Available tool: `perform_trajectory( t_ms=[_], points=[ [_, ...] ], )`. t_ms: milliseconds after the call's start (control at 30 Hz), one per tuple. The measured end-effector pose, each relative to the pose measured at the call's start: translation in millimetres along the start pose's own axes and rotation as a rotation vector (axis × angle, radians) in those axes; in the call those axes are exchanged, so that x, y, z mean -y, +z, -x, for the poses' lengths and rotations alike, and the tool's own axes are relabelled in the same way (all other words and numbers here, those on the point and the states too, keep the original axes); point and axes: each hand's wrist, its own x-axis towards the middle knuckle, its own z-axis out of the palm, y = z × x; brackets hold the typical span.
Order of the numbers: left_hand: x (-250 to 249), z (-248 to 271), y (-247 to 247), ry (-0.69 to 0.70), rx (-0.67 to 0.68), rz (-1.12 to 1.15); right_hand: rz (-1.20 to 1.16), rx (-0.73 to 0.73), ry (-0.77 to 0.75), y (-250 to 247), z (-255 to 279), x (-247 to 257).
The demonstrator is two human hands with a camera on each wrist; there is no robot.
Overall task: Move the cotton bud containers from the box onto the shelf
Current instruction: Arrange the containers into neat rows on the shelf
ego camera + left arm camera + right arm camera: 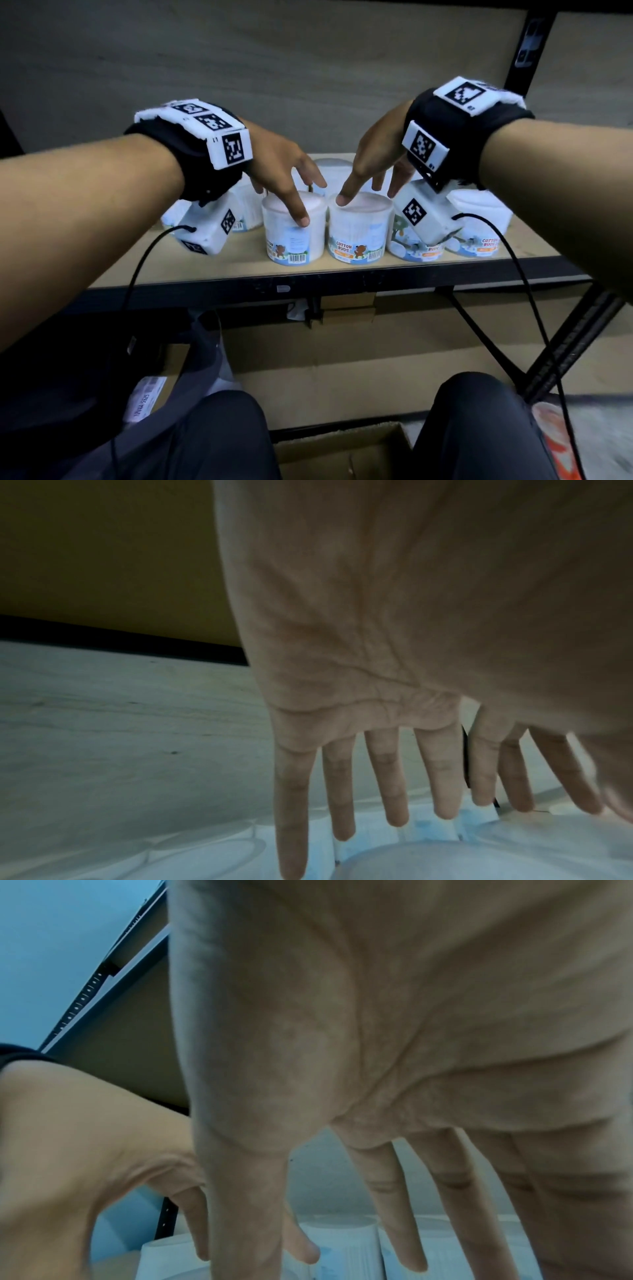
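White cotton bud containers (359, 229) stand upright (bear labels) on the shelf (239, 270).

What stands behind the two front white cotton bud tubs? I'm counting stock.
Behind the two front white cotton bud tubs, more white tubs stand on the wooden shelf; both hands cover most, so no count.

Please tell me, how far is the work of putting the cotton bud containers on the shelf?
Done: several cotton bud containers stand upright on the shelf. In hand: nothing gripped; the left hand and right hand reach over two front containers with straight fingers. Left: the box is only partly visible, so the remainder is unknown.
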Motion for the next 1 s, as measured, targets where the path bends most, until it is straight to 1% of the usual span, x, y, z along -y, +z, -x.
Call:
perform_trajectory(
  t_ms=[67, 200, 333, 633, 867, 1000],
  points=[
    [0.6, 0.2, -2.0, -0.011, 0.035, 0.011, 0.025, 0.012, 0.025, 0.9, -2.2, 3.1],
    [-0.2, -3.1, -2.7, -0.017, 0.046, 0.079, 0.075, 0.028, 0.044, 5.0, -8.8, 8.7],
    [2.5, -7.1, -4.5, -0.008, 0.064, 0.131, 0.069, -0.014, 0.032, 6.2, -9.7, 9.8],
    [6.4, -10.6, -3.5, -0.003, 0.130, 0.183, 0.039, -0.046, -0.013, 8.3, -14.2, 8.1],
    [2.1, -7.0, 0.5, -0.086, 0.067, 0.247, 0.040, 0.014, -0.045, 8.2, -11.4, 6.0],
    [-5.0, -7.2, 3.6, -0.146, 0.033, 0.260, -0.009, 0.043, -0.085, 9.3, -10.0, -0.4]
  ],
)
